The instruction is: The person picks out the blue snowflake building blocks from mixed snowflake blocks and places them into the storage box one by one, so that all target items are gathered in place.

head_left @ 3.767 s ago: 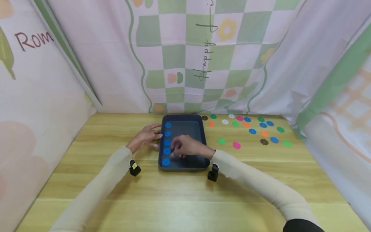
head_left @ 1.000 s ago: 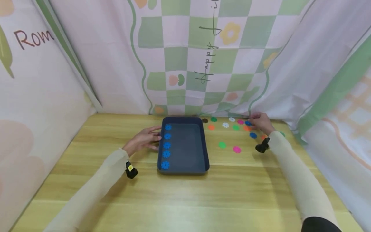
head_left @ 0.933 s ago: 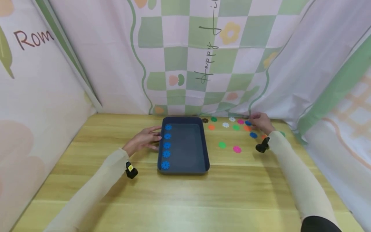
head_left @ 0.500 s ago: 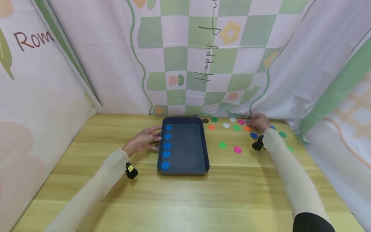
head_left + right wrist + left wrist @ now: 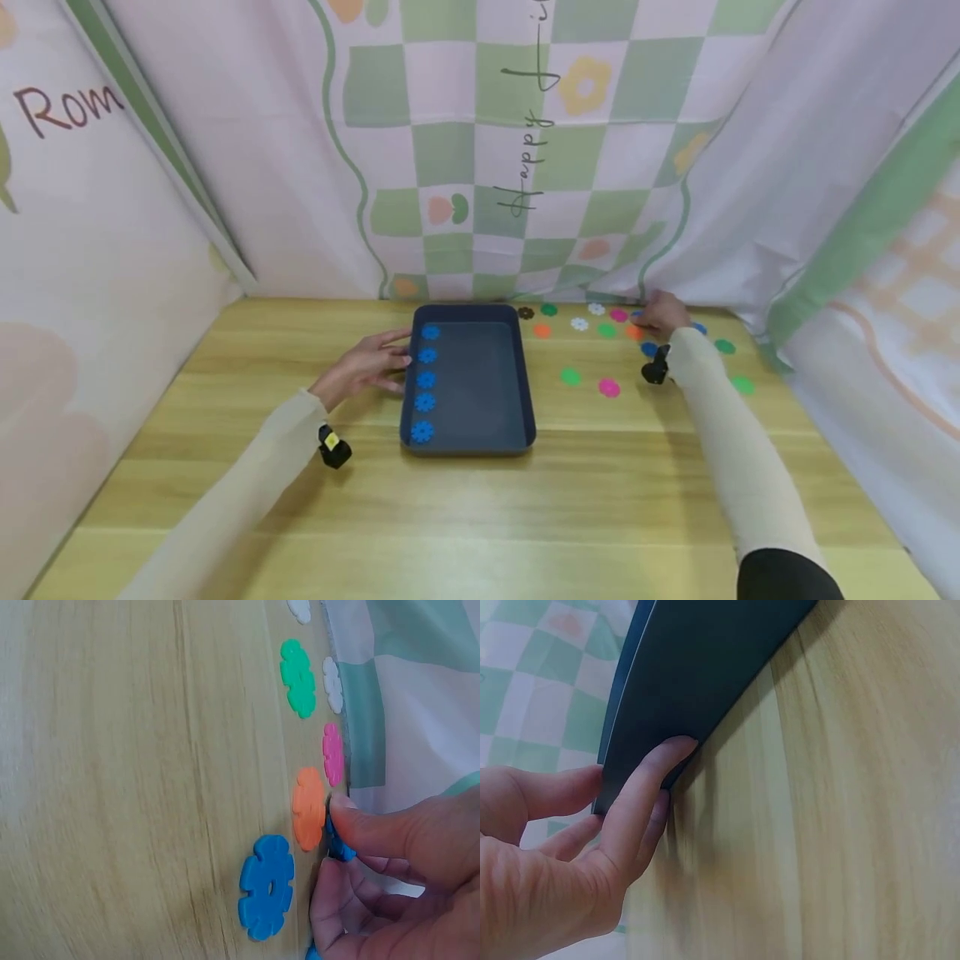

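Printed cloth [image 5: 442, 158], hung: the upper part of the head view is filled by it; its lettering is cut off at the upper edge.

Tabletop [image 5: 480, 517], wood-grained: the lower part is occupied by it; its near edge is cut off.

Left sleeve [image 5: 232, 483] and right sleeve [image 5: 738, 450], cream: the former is angled up from the lower left, the latter from the lower right, where a black band [image 5: 787, 575] is cut off.

Tray [image 5: 480, 383], dark grey: set at the centre; in the left wrist view only its outside wall and rim are shown, cropped at the top.

Left hand [image 5: 363, 367]: laid against the tray's left side, fingers extended and spread; some fingers are partly covered by others in the left wrist view.

Right hand [image 5: 663, 312]: reached to the upper right of the tabletop, thumb and fingers bent; a blue disc [image 5: 341, 844] is pinched, seen nearly edge-on and partly hidden.

Row of five blue discs [image 5: 426, 380]: lined along the tray's left inside.

Loose discs, right wrist view: a nearer blue disc [image 5: 259, 900] is placed lower centre, with an orange disc [image 5: 308, 808], pink disc [image 5: 333, 755] and green disc [image 5: 289, 679] above; one white disc is cropped at the top.
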Action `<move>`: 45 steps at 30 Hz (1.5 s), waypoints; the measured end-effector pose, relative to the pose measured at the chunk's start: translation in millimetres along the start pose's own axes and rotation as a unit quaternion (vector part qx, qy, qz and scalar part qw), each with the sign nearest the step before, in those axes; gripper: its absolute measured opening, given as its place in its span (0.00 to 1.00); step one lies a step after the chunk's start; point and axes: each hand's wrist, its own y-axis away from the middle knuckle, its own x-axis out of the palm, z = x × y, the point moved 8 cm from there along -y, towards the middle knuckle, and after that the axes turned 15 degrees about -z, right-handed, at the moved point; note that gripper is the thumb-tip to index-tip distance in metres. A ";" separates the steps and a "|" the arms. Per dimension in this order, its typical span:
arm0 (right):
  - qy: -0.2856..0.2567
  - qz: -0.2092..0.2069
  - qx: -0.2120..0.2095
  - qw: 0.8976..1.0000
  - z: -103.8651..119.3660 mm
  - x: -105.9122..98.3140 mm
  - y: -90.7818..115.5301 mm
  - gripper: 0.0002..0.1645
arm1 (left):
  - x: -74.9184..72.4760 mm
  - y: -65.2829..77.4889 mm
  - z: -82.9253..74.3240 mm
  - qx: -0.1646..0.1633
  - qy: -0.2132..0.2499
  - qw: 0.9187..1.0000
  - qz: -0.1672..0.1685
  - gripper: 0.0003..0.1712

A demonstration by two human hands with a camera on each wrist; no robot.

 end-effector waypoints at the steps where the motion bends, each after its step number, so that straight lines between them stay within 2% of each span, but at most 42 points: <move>1: -0.004 -0.002 -0.005 1.000 2.8 0.5 1.2 0.17 | -0.9 0.6 0.0 0.000 0.000 1.000 -0.001 0.40; 10: -0.017 -0.019 -0.010 1.000 4.6 2.6 3.7 0.18 | -3.9 3.1 -0.7 -0.002 -0.003 1.000 -0.001 0.40; 16: -0.032 -0.006 -0.012 0.999 2.5 10.3 0.3 0.19 | -6.2 5.4 -0.4 0.002 -0.011 1.000 0.000 0.40; 21: -0.017 0.000 -0.046 0.999 -2.5 7.9 -11.3 0.20 | -7.7 4.6 0.8 0.003 -0.011 1.000 0.002 0.40; 25: -0.053 0.013 -0.051 0.997 -6.5 0.7 -12.6 0.18 | -6.0 2.8 0.9 0.006 -0.014 1.000 0.000 0.40; 28: -0.083 0.022 -0.048 0.995 -4.5 -4.4 -4.3 0.18 | -2.8 2.4 1.5 0.006 -0.016 1.000 0.000 0.40; 34: -0.045 0.007 -0.084 0.995 19.1 -12.3 11.8 0.22 | -1.3 2.8 3.3 0.001 -0.013 1.000 -0.006 0.40; 40: -0.115 0.062 -0.072 0.989 52.1 5.5 36.6 0.24 | 1.5 2.8 2.8 -0.001 -0.010 1.000 -0.005 0.40; 45: -0.169 0.083 -0.076 0.979 81.7 21.7 49.3 0.22 | 2.2 2.6 -0.1 0.003 -0.009 1.000 -0.006 0.40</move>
